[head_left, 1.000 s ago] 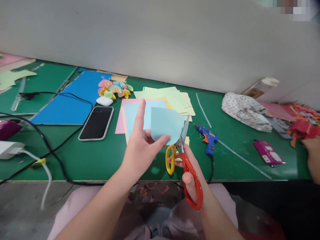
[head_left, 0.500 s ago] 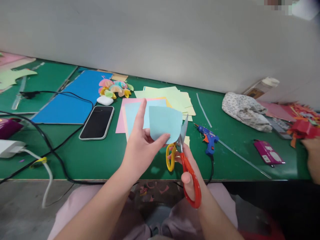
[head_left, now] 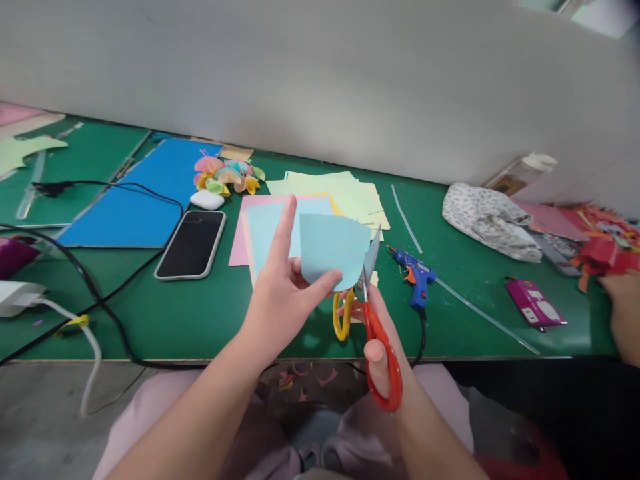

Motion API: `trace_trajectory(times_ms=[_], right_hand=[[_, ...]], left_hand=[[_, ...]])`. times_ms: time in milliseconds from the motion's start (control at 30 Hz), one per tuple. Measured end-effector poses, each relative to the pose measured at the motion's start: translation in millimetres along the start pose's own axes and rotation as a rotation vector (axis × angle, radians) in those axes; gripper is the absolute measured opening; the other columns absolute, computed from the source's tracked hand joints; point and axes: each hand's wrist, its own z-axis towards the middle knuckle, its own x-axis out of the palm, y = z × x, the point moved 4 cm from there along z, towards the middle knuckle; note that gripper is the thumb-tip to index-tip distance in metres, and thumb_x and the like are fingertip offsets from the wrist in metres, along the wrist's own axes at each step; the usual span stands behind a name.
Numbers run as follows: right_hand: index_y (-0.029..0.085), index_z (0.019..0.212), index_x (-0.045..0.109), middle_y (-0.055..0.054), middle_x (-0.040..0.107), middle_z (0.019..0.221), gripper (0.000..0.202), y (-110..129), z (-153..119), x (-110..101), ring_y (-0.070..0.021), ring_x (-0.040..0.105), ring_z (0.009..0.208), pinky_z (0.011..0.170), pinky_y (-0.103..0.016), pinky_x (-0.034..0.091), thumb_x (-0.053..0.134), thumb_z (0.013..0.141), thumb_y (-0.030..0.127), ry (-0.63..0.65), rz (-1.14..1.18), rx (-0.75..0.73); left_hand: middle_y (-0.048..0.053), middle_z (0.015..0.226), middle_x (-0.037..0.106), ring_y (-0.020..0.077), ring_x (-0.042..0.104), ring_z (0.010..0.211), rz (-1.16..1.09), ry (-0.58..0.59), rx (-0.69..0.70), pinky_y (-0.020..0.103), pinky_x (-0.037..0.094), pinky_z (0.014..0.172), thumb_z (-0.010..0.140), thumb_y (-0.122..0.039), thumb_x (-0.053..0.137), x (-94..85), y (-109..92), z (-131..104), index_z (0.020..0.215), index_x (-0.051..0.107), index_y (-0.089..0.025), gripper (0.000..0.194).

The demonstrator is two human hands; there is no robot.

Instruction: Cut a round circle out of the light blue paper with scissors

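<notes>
Between the thumb and fingers of my left hand [head_left: 280,293] is a light blue piece of paper [head_left: 333,250] with a rounded lower right corner. Its index finger points upward beside the paper. My right hand [head_left: 377,333] holds scissors [head_left: 385,353] with one red and one yellow handle, the thumb through the red loop. The scissor blades lie along the paper's right edge, pointing up and away. Beneath the hands, light blue and pink sheets [head_left: 237,247] lie stacked on the green table [head_left: 300,333], with pale green sheets [head_left: 345,190] behind them.
A blue glue gun [head_left: 417,277] and a clear glue stick [head_left: 490,317] lie to the right, near a purple packet [head_left: 535,303]. Left are a phone [head_left: 191,245], a white case [head_left: 207,199], paper flowers [head_left: 227,175] and black cables [head_left: 95,287]. Another person's hand [head_left: 623,307] rests at far right.
The scissors have tilted slightly and the blades have shifted a little to the right along the paper's edge. The paper has turned slightly. The left hand keeps its hold.
</notes>
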Motion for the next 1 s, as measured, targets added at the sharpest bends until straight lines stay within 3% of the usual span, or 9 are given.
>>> trace_trajectory(times_ms=[167,367,533,1000], right_hand=[[0.021,0.144,0.053,-0.014,0.063,0.12,0.12,-2.6,-0.3,-1.4,-0.0333,0.066,0.099,0.089,-0.048,0.059,0.048,0.058,0.105,-0.001,-0.021,0.008],[0.024,0.141,0.056,-0.012,0.063,0.119,0.105,0.1,-2.7,-3.7,-0.0321,0.066,0.1,0.089,-0.045,0.059,0.053,0.067,0.099,-0.005,-0.016,-0.033],[0.025,0.139,0.058,-0.011,0.063,0.118,0.103,2.7,-4.5,-4.5,-0.0311,0.065,0.099,0.088,-0.045,0.059,0.053,0.068,0.098,-0.033,-0.018,-0.052],[0.022,0.138,0.059,-0.009,0.063,0.106,0.105,4.5,-2.3,-3.3,-0.0281,0.064,0.086,0.077,-0.043,0.059,0.051,0.068,0.1,-0.065,-0.048,-0.047]], left_hand=[[-0.001,0.081,0.069,0.0161,0.066,0.057,-0.031,-0.001,-0.001,0.032,0.063,0.055,0.074,-0.021,0.084,-1.5,0.4,0.9,0.167,0.011,-0.035,0.119],[-0.001,0.087,0.069,0.0123,0.061,0.053,0.021,0.035,0.006,0.031,0.063,0.054,0.075,-0.022,0.085,-1.6,4.9,1.0,0.167,0.01,-0.037,0.12],[-0.008,0.064,0.06,0.0164,0.064,0.054,0.058,0.069,-0.016,0.031,0.063,0.053,0.075,-0.025,0.084,-0.7,6.2,1.8,0.168,0.003,-0.032,0.123],[-0.008,0.058,0.06,0.0176,0.065,0.05,0.058,0.067,0.004,0.03,0.062,0.049,0.074,-0.023,0.084,0.7,5.7,3.8,0.168,0.005,-0.03,0.123]])
